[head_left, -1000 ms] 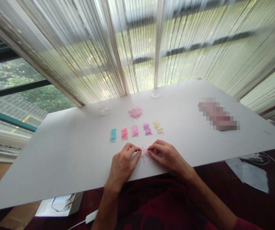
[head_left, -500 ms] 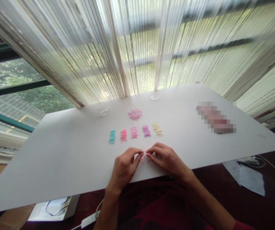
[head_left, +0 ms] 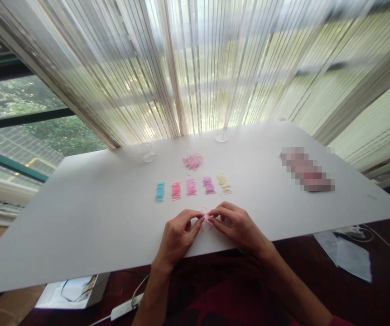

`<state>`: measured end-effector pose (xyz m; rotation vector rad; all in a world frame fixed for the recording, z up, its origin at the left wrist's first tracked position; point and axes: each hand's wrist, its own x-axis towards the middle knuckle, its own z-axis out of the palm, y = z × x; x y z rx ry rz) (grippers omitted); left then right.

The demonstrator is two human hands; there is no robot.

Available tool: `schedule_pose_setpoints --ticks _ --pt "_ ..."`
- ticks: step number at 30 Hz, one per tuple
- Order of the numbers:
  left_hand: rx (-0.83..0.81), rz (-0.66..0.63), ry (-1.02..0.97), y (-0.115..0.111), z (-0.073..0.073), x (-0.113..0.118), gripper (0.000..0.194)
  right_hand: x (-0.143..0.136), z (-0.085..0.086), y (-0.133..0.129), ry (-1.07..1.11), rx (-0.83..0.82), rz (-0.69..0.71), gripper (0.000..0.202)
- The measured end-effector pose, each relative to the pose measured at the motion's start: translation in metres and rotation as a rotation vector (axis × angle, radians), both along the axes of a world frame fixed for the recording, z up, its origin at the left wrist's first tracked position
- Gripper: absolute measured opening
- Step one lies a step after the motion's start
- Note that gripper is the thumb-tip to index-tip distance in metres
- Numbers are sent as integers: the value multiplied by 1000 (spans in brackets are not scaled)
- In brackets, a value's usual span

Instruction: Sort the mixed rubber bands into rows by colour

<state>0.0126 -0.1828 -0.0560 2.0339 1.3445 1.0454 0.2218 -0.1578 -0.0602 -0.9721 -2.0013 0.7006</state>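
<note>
My left hand (head_left: 181,231) and my right hand (head_left: 237,225) meet at the near part of the white table (head_left: 96,217). Thumb and forefinger of each hand pinch small pink pieces (head_left: 206,218) between them; their exact shape is too small to tell. Just beyond lie separate bundles of short strips in a row: turquoise (head_left: 160,192), coral (head_left: 176,191), pink (head_left: 191,187), purple (head_left: 209,185) and pale yellow (head_left: 223,184). Behind the row is a loose mixed pile (head_left: 193,161), mostly pink.
Two clear round objects, one at the back left (head_left: 149,156) and one at the back middle (head_left: 221,137), stand near the string curtain (head_left: 181,68). A blurred pinkish item (head_left: 308,171) lies at the right. Below the table's edge is a power strip (head_left: 123,309).
The view has shifted slightly. Both hands keep nearly the same pinch on the pink pieces, and the bundles and pile stay in place.
</note>
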Motion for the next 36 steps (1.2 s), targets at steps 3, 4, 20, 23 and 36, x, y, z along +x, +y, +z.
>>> schedule_pose_setpoints --ticks 3,4,20,23,36 --pt "4 -1 -2 -1 1 -1 11 0 1 0 0 3 3 12" --pt "3 -2 -1 -1 1 -1 10 0 2 -1 2 3 5 12" --pt "52 -7 49 -3 1 2 12 -2 3 -1 52 68 -8 8" --pt "71 6 36 -3 1 2 11 -3 6 -2 56 81 1 8" --pt "99 22 -21 -2 -1 2 13 -12 2 0 91 134 -4 10"
